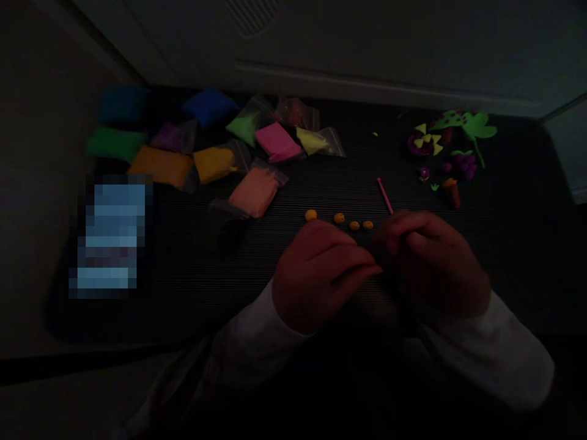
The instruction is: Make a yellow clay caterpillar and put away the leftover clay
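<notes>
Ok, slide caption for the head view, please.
In dim light, left hand and right hand near four small yellow lumps, a pink stick and bags of coloured material.

A dimly lit room, apparently in a home, holds a small craft setup. Bags of what looks like bright modelling clay (277, 142) line the upper left of a dark, round-cornered tabletop (183, 287), with little shaped pieces (465, 166) at upper right, below a pale panelled surface (367, 43).
</notes>
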### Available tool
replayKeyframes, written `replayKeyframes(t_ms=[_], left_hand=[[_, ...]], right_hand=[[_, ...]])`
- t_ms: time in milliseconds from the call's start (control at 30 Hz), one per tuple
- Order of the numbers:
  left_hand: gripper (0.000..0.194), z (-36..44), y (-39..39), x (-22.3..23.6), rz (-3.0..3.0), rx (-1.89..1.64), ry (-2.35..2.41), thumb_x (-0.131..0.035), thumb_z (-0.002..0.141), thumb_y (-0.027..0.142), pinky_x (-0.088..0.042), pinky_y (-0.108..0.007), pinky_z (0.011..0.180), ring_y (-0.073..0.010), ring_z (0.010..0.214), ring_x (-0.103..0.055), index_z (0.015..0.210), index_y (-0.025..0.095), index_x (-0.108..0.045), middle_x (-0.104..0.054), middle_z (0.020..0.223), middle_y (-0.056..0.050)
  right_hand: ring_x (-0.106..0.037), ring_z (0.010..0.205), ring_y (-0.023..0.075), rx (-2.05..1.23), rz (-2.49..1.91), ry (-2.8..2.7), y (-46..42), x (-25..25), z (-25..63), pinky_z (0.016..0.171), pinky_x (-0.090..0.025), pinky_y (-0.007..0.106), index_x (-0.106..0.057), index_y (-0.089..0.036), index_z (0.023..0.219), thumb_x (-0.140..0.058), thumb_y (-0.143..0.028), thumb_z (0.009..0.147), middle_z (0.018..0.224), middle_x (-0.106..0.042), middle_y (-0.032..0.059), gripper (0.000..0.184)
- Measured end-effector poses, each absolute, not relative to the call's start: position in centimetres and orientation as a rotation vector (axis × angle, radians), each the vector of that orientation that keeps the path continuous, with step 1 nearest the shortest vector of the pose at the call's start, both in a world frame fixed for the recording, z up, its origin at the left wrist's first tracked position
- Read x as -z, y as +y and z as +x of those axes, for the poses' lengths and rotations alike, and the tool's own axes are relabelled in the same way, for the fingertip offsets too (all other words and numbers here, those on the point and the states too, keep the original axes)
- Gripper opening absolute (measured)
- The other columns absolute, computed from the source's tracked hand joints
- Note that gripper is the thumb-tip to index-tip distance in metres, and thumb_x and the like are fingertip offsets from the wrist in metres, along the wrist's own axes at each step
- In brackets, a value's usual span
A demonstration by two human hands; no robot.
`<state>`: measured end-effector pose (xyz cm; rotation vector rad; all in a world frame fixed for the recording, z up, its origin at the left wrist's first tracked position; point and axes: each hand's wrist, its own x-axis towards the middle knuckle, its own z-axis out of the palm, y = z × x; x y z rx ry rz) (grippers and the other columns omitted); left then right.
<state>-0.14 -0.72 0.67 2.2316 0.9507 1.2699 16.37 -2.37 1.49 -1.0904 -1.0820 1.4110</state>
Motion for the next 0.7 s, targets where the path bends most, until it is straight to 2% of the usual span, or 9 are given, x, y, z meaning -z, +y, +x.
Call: replayKeyframes(t_ms=[267, 700], left_hand=[[0.009, -0.39, -0.74, -0.48, 2.291, -1.369, 1.079, -0.072, 0.064, 0.02, -0.048, -0.026, 0.069, -0.0122, 0.072, -0.053, 0.07, 0.017, -0.066, -0.061, 0.069, -0.001], [0.011, -0.5, -0.81, -0.44, 2.296, -1.34, 1.075, -0.071, 0.065, 0.019, -0.047, -0.03, 0.068, -0.0148, 0.074, -0.053, 0.075, 0.02, -0.066, -0.063, 0.071, -0.002]], right_hand=[[-0.052, 0.08, 0.0119, -1.286, -1.208, -1.265, -2.64, -1.66, 15.82, 0.071, -0.041, 0.025, -0.065, -0.026, 0.083, -0.055, -0.025, 0.081, 0.081, -0.059, -0.0016, 0.011], [-0.054, 0.08, 0.0095, -1.321, -1.273, -1.283, -2.39, -1.52, 15.74, 0.073, -0.041, 0.022, -0.064, -0.027, 0.081, -0.053, -0.026, 0.083, 0.081, -0.059, -0.0038, 0.012]])
